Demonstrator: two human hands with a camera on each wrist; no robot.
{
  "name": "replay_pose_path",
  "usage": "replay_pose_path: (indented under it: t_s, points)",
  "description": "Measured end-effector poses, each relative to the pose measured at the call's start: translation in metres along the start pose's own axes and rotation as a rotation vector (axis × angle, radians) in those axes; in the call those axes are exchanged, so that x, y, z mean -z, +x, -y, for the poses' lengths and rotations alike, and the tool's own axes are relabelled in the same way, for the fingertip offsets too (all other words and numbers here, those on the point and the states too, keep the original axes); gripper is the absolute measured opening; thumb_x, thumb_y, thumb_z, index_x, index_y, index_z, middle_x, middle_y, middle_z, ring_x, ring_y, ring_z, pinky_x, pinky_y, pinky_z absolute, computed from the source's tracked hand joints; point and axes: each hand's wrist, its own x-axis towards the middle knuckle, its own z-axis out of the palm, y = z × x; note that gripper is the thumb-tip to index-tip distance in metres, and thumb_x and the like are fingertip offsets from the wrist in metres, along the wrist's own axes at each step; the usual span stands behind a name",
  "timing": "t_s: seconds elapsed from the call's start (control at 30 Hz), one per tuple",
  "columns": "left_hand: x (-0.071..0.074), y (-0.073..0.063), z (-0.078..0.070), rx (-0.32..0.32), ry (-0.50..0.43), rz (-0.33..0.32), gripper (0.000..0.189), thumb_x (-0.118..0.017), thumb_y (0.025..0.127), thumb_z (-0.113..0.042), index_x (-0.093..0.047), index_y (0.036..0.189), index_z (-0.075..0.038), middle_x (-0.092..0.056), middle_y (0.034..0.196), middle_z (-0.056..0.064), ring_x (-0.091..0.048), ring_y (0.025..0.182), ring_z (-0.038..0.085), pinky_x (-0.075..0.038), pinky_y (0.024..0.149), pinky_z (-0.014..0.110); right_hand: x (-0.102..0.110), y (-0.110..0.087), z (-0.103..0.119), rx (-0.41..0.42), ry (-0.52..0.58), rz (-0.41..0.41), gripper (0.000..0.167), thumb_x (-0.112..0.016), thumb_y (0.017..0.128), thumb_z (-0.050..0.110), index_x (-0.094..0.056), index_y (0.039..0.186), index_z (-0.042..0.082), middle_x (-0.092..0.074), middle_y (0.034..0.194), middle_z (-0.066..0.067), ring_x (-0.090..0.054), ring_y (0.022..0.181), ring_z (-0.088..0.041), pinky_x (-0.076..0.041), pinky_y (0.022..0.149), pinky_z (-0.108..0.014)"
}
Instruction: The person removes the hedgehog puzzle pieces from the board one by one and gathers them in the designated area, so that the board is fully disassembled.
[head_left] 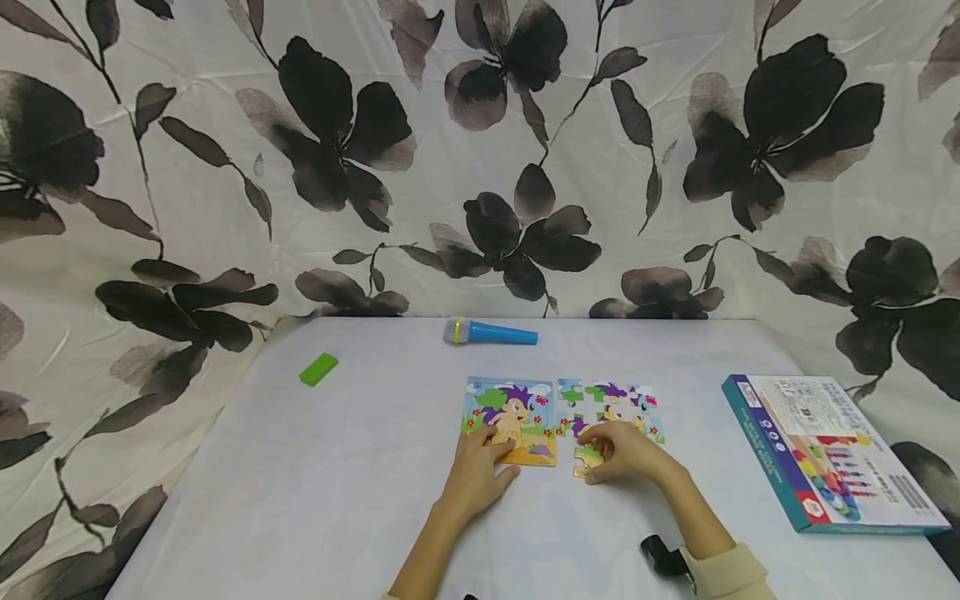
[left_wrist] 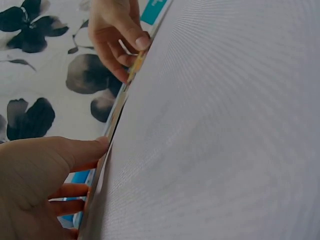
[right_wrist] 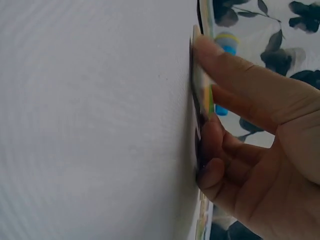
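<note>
A picture card (head_left: 536, 408) with a purple-haired hedgehog lies mid-table, and the left hand (head_left: 477, 467) rests on its lower left part with fingers extended. Beside it, to the right, is a jigsaw puzzle (head_left: 570, 396) of the same picture, with gaps between some pieces. Over its lower part, the right hand (head_left: 630, 454) pinches a yellow-green puzzle piece (head_left: 587, 457) between thumb and fingers. The right wrist view shows this piece (right_wrist: 199, 75) edge-on, its near end slightly off the tabletop. Part of the puzzle is hidden under the right hand.
A blue toy microphone (head_left: 498, 333) lies near the table's back edge. A green block (head_left: 319, 369) is at the back left. At the right, a flat box (head_left: 832, 454) lies near the table edge. Flowered cloth (head_left: 510, 167) hangs behind the white table (head_left: 337, 500).
</note>
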Motion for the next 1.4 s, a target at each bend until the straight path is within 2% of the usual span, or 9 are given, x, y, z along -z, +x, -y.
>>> replay_pose_path:
  t_s: [0.17,0.43,0.67,0.8,1.03,1.23,1.4]
  points:
    - [0.000,0.000,0.000,0.000,0.005,-0.001,0.038,-0.071,0.082,-0.028,-0.069,0.115,-0.010,-0.052,0.132,0.016,-0.042,0.128,0.034,-0.019,0.111,0.056,0.000,0.001,0.001,-0.017,-0.040,0.005,0.043,-0.086,0.065,0.021,-0.069,0.102,0.008,-0.055,0.080,0.001,-0.043,0.065,-0.010,-0.039,0.056,-0.022]
    - [0.001,0.000,-0.001,0.004,0.004,-0.002,0.038,-0.072,0.081,-0.028,-0.069,0.115,-0.010,-0.052,0.132,0.017,-0.042,0.128,0.034,-0.020,0.110,0.057,-0.001,-0.003,0.002,-0.018,0.019,-0.013,0.041,-0.085,0.066,0.016,-0.069,0.102,0.004,-0.054,0.102,-0.007,-0.044,0.059,-0.007,-0.042,0.055,-0.022]
    - [0.001,0.001,0.000,-0.010,0.010,-0.008,0.038,-0.072,0.081,-0.027,-0.069,0.115,-0.010,-0.052,0.131,0.017,-0.043,0.127,0.034,-0.021,0.110,0.056,0.000,-0.003,0.003,-0.023,0.010,-0.013,0.041,-0.085,0.067,0.015,-0.066,0.102,0.003,-0.052,0.096,-0.004,-0.044,0.061,-0.008,-0.042,0.055,-0.022]
    - [0.001,0.000,0.000,-0.020,0.020,-0.006,0.038,-0.071,0.081,-0.027,-0.068,0.116,-0.010,-0.053,0.131,0.017,-0.043,0.127,0.034,-0.021,0.110,0.056,0.002,-0.001,0.004,-0.020,-0.003,-0.001,0.044,-0.085,0.067,0.016,-0.065,0.103,0.002,-0.056,0.095,-0.004,-0.045,0.061,-0.009,-0.042,0.055,-0.022]
    - [0.001,-0.001,0.002,-0.039,0.027,-0.021,0.047,-0.072,0.081,-0.027,-0.064,0.120,-0.003,-0.054,0.128,0.017,-0.045,0.124,0.034,-0.023,0.109,0.056,0.004,0.009,0.009,-0.031,-0.014,-0.088,0.023,-0.077,0.076,0.015,-0.065,0.092,0.003,-0.060,0.083,-0.003,-0.044,0.060,-0.011,-0.039,0.053,-0.022]
    - [0.001,-0.002,0.004,-0.027,0.018,-0.021,0.053,-0.073,0.080,-0.027,-0.060,0.119,0.007,-0.054,0.128,0.018,-0.045,0.124,0.034,-0.024,0.110,0.053,-0.007,0.026,0.022,0.031,0.024,-0.106,0.028,-0.072,0.082,0.014,-0.064,0.104,-0.002,-0.061,0.086,-0.006,-0.046,0.062,-0.011,-0.043,0.055,-0.021]
    - [0.000,-0.002,0.007,-0.050,0.036,-0.034,0.052,-0.072,0.081,-0.029,-0.061,0.117,0.007,-0.054,0.128,0.018,-0.045,0.125,0.034,-0.026,0.109,0.052,-0.018,0.040,0.037,0.072,0.049,-0.085,0.030,-0.070,0.084,0.013,-0.063,0.110,-0.002,-0.061,0.089,-0.007,-0.049,0.066,-0.010,-0.044,0.058,-0.021]
